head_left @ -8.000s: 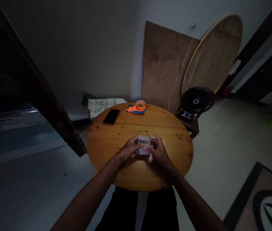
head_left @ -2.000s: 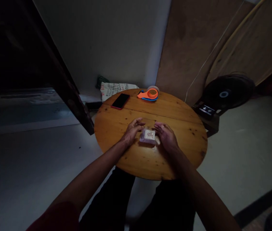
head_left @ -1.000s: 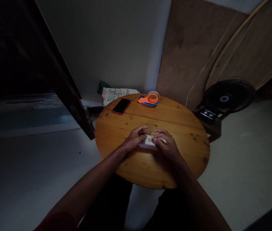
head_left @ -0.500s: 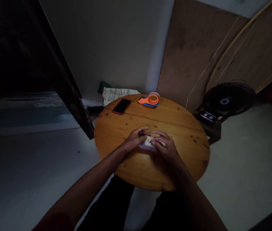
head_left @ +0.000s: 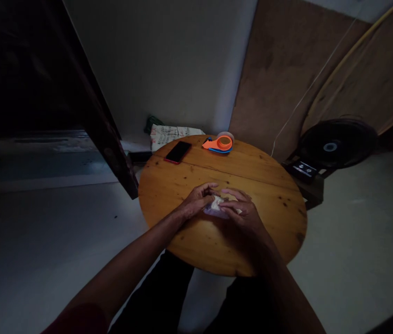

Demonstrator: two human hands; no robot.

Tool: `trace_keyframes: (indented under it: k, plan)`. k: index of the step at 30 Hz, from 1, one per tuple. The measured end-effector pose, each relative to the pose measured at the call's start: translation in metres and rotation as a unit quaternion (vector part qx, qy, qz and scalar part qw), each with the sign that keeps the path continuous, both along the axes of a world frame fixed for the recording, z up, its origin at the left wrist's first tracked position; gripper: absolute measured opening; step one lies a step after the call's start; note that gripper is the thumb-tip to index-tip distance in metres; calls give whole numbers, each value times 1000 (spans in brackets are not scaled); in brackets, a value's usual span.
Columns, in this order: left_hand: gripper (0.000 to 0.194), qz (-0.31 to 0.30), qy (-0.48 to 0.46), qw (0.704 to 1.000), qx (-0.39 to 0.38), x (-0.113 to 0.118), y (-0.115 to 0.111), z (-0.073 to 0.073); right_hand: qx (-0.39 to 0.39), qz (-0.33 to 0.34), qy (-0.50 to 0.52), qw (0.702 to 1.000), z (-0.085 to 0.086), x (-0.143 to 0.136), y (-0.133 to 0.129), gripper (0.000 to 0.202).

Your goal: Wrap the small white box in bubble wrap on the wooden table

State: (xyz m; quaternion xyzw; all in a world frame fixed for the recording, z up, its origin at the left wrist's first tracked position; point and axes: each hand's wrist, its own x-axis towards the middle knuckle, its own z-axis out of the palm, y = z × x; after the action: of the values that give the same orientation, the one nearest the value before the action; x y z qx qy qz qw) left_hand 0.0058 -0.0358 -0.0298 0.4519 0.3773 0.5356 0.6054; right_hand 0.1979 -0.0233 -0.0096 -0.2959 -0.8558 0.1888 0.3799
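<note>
A small white and pale purple packet (head_left: 216, 207) lies on the round wooden table (head_left: 168, 185), between my two hands. My left hand (head_left: 198, 200) grips its left end, the thumb on top and the fingers curved round the far side. On the right, my right hand (head_left: 241, 208) holds the packet with thumb and index finger pressed on its top, while its other fingers reach over the far side. What the packet is made of is too dim to tell.
Toward the table's far edge lie a phone (head_left: 178, 152) with a red edge and an orange and blue tape dispenser (head_left: 220, 143). Behind is a printed white sack (head_left: 173, 134). A black fan (head_left: 335, 144) stands to the right, a dark wooden post (head_left: 102, 125) to the left.
The whole view has shifted slightly, so the table and fan sit a little further right. Both hands stay on the packet, with the right fingers slightly moved.
</note>
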Motion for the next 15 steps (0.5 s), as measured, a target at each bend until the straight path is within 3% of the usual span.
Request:
trace_keyframes:
  k: [3,7,11,15]
  plan:
    - [49,-5,7,1000,-6,0,-1,2,44,-36,-8,998,-1,-8,-3,16]
    - [49,-9,15,1000,-7,1,-2,4,9,-73,17,997,2,-11,-6,21]
    - [49,-7,15,1000,-3,0,-1,3,-41,-27,30,998,2,0,-3,17]
    - [49,-4,9,1000,-1,0,-1,2,26,13,-30,999,-1,10,3,16]
